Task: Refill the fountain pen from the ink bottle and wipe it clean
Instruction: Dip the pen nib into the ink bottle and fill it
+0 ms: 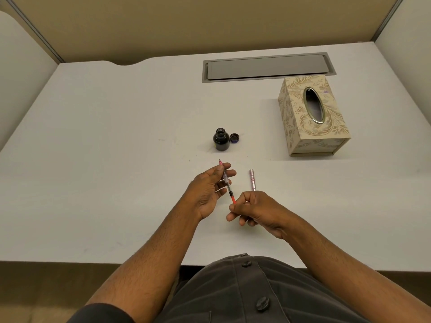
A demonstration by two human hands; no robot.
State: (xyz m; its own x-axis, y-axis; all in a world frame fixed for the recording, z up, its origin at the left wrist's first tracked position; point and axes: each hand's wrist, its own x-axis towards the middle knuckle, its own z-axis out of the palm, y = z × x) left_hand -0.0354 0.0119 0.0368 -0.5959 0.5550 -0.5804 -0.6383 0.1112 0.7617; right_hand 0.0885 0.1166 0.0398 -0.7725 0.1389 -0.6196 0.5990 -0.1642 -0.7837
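My left hand (210,190) pinches the pen (226,183), nib pointing away toward the open bottle (221,142) just beyond; my right hand (254,209) grips its red rear end.

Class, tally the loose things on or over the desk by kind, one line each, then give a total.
Ink bottle: 1
Bottle cap: 1
Pen section, held in both hands: 1
Pen barrel: 1
Tissue box: 1
Total: 5
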